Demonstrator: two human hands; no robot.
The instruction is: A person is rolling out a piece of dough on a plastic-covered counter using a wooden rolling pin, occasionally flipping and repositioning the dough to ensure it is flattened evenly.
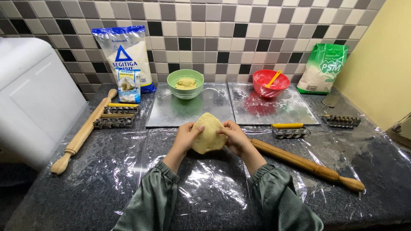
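Observation:
A pale yellow lump of dough (208,132) is held up between both hands over the plastic-covered dark counter (107,179). My left hand (187,136) cups its left side with the thumb on top. My right hand (234,137) grips the right side, fingers pressed into the dough. Both sleeves are grey-green. A wooden rolling pin (306,164) lies just right of my right hand.
Two metal trays (171,113) (295,115) sit behind. A green bowl (185,83) holds dough; a red bowl (270,82) holds a yellow spatula. Two bags (124,53) (323,67) lean on the tiled wall. A second rolling pin (83,132) and roller cutters (113,119) (290,130) lie nearby.

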